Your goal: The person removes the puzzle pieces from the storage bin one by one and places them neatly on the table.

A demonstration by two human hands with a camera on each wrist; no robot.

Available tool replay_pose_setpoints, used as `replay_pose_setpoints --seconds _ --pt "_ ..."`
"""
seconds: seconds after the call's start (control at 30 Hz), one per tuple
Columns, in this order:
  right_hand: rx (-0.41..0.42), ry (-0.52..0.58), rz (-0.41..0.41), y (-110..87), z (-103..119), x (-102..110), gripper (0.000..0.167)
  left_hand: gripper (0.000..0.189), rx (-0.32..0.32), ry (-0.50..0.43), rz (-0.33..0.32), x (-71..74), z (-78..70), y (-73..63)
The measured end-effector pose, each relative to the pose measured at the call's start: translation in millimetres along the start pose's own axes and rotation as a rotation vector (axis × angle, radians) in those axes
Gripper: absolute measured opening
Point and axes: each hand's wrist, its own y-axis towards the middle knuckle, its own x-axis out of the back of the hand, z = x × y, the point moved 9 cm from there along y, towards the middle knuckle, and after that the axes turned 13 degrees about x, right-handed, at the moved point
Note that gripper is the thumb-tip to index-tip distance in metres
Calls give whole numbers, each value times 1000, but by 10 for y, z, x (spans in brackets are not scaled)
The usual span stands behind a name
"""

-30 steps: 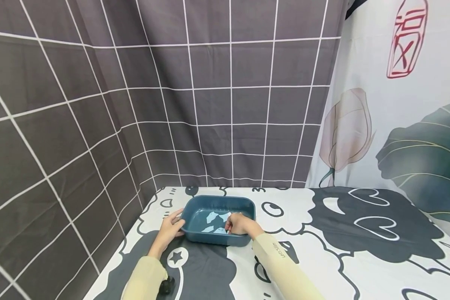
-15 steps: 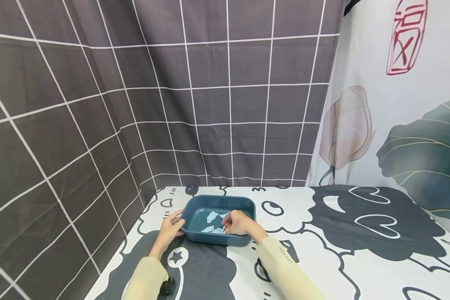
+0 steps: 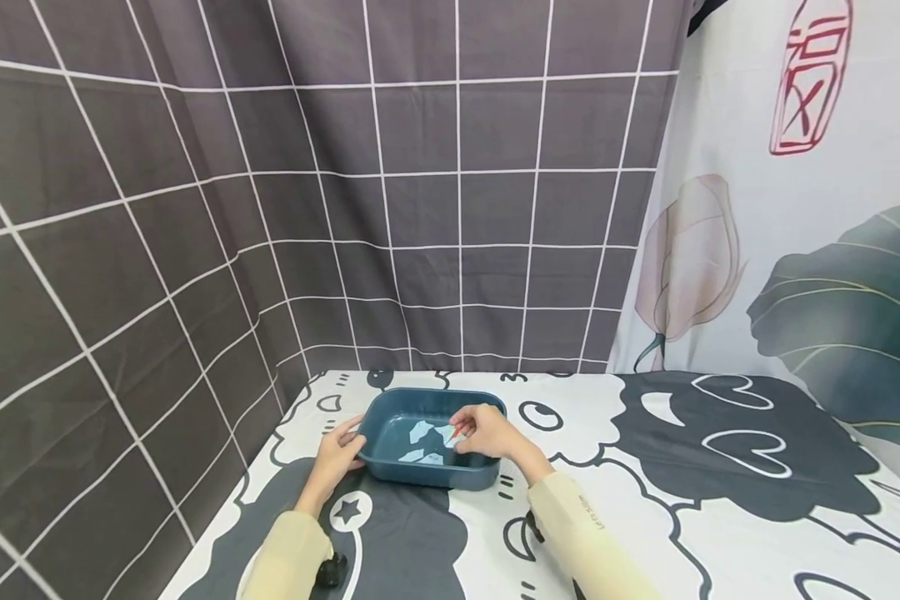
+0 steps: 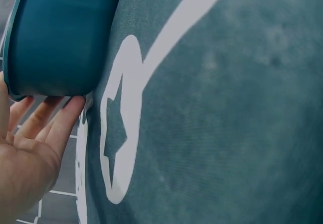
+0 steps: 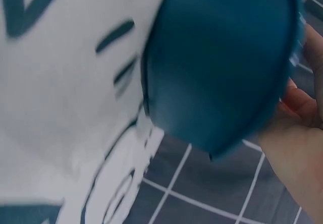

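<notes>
Tray (image 3: pixel 390 421), dark teal, rectangular with rounded corners, sits on the near-left part of the table (image 3: pixel 630 500), close to the grey checked curtain (image 3: pixel 195 208) that runs along the left and far sides. We see a printed cloth over the table, white with large grey cartoon shapes, a star (image 3: pixel 354 510) among them just near of the tray.

We note several pale blue scraps (image 3: pixel 420 432) lying flat on the tray floor; one more lies nearer the near wall. We cannot tell what material they are.

Left hand (image 3: pixel 337 454) rests against the tray's left near corner. In the left wrist view the fingers (image 4: pixel 55 120) lie straight and relaxed, tips touching the underside of the tray's outer wall (image 4: pixel 55 37); nothing is gripped.

Right hand (image 3: pixel 487 433) is over the right half of the tray, above its near wall, fingers bent toward the thumb. At the fingertips we see a small pale scrap with a reddish spot beside it, and it reads as a pinch, though the head view is small here. The right wrist view is blurred and shows only the tray's outer wall (image 5: pixel 222 67) and the edge of the hand (image 5: pixel 298 143), so we cannot confirm the pinch from there.

Both forearms wear pale yellow sleeves (image 3: pixel 585 533). A floral hanging (image 3: pixel 795 250) with a red seal mark covers the far right.
</notes>
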Motion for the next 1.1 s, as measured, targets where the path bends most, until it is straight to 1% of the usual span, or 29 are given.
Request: replay_pose_setpoints --seconds 0.1,0.17,0.23,0.47,0.6,0.87,1.0,1.1 --pt "-23 25 -24 -48 -22 146 38 51 30 1 1 3 22 15" --pt "-44 28 -37 -93 -46 244 39 52 66 -4 3 4 51 32" --pt "-60 7 -50 -144 -73 335 39 51 84 6 3 4 58 39" --pt "-99 -41 -111 -371 -199 619 38 52 78 13 5 18 53 42" --pt "-118 -58 -134 -501 -297 746 37 52 80 31 8 23 38 29" --pt "-162 -55 -164 -721 -471 893 39 53 76 76 20 16 -46 16" --pt "-170 -34 -169 -800 -535 897 40 54 93 95 27 1 -50 11" --pt "-174 -20 -176 -849 -565 889 41 53 94 100 30 -14 -54 5"
